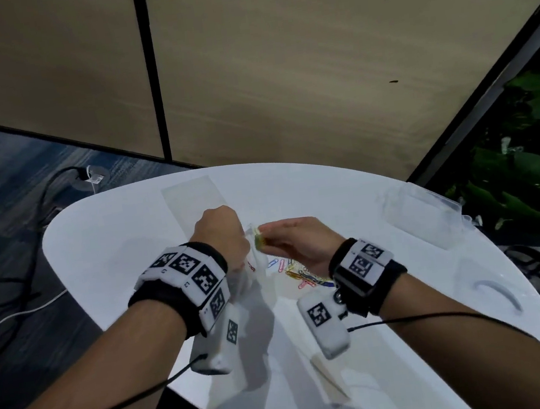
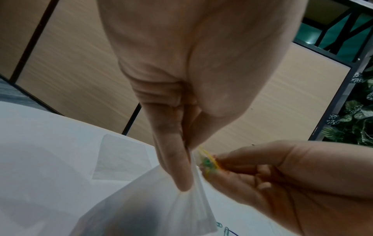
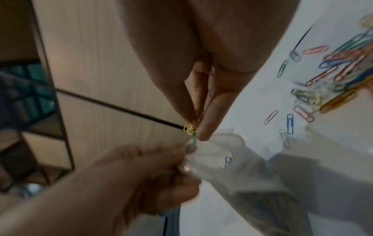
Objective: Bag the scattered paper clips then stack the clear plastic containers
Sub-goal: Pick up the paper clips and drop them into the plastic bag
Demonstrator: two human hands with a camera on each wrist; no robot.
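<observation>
My left hand (image 1: 228, 234) pinches the top edge of a clear plastic bag (image 1: 252, 275) and holds it up over the white table (image 1: 111, 232). My right hand (image 1: 286, 236) pinches a few yellow and green paper clips (image 1: 259, 240) right at the bag's mouth. In the left wrist view my left thumb and fingers (image 2: 177, 167) grip the bag (image 2: 151, 207), with the held clips (image 2: 207, 162) beside them. The right wrist view shows the held clips (image 3: 190, 129) above the bag (image 3: 232, 162). A pile of coloured paper clips (image 1: 300, 274) lies on the table under my right hand.
A clear plastic container (image 1: 424, 215) stands at the table's right edge, another clear piece (image 1: 496, 291) nearer right. A flat clear sheet (image 1: 192, 197) lies at the back. Cables run over the floor at left; green plants (image 1: 529, 153) stand at right.
</observation>
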